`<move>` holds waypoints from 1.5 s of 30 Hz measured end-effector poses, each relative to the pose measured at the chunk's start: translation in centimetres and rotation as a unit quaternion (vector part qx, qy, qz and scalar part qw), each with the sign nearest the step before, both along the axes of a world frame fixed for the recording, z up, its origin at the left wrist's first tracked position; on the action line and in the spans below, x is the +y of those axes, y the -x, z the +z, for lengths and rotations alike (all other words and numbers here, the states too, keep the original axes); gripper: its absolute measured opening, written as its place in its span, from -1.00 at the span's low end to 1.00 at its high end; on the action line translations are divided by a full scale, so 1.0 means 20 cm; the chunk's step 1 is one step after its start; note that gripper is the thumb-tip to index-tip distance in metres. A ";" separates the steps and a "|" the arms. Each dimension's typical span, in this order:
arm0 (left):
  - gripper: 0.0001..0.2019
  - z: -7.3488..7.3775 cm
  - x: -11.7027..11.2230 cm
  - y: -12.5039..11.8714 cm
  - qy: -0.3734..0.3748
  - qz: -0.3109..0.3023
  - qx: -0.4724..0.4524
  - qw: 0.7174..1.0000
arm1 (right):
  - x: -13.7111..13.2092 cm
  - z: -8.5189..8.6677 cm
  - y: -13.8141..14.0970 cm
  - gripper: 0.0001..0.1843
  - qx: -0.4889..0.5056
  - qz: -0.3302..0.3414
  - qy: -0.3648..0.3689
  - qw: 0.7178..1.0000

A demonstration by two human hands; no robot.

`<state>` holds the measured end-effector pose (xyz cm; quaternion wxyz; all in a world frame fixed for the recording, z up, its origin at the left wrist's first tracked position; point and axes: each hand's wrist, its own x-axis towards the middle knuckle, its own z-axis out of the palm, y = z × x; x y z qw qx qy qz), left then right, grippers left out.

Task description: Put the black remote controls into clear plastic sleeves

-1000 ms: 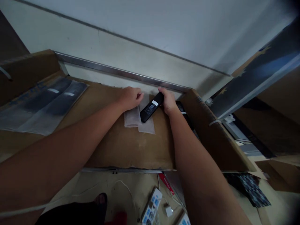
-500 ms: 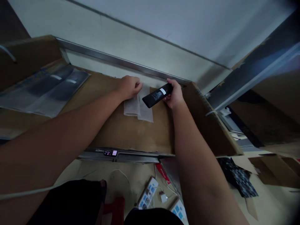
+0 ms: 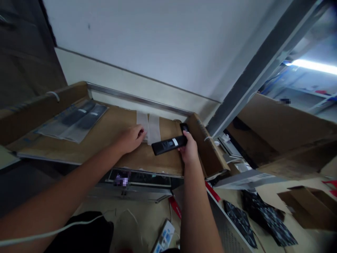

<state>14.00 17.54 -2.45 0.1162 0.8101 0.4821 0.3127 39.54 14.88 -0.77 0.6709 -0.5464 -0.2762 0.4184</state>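
Note:
My right hand [image 3: 190, 147] is closed around a black remote control [image 3: 165, 144], back side up with a white label. The end of a second black bar, like another remote [image 3: 183, 127], sticks up behind its fingers. My left hand [image 3: 133, 137] has its fingers curled in at the lower end of a translucent plastic sleeve [image 3: 142, 118], seeming to pinch it; the fingertips are partly hidden. A second sleeve [image 3: 154, 128] lies alongside on the cardboard. Farther left, two dark remote-like items with white labels lie inside clear sleeves [image 3: 76, 121].
A cardboard-lined bench [image 3: 105, 140] has raised cardboard sides, with a pale wall behind. Below its front edge sits a small lit screen [image 3: 122, 179]. A white cable [image 3: 52, 233] crosses the lower left. On the floor are a power strip [image 3: 164, 235], patterned dark pieces [image 3: 268, 218] and cardboard [image 3: 308, 203].
The view has swung upward and to the right. My left hand has moved down to the sleeve's lower end. The remote has turned flatter, and a second dark end now shows behind my right hand.

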 end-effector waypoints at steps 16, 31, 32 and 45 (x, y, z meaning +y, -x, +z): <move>-0.68 -0.05 0.00 0.04 0.062 0.050 -0.107 0.991 | -0.49 -0.08 0.19 -0.46 0.014 -0.213 -0.037 0.976; -0.82 -0.03 -0.09 0.03 0.042 0.032 -0.092 0.994 | -0.47 -0.10 0.22 -0.56 -0.086 -0.239 -0.071 0.965; -0.85 -0.02 -0.10 0.03 0.045 0.036 -0.084 0.995 | -0.48 -0.10 0.23 -0.55 -0.090 -0.232 -0.070 0.966; -0.86 -0.04 -0.38 0.01 0.047 0.100 -0.089 0.990 | -0.68 -0.20 0.31 -0.43 -0.111 -0.159 0.022 0.981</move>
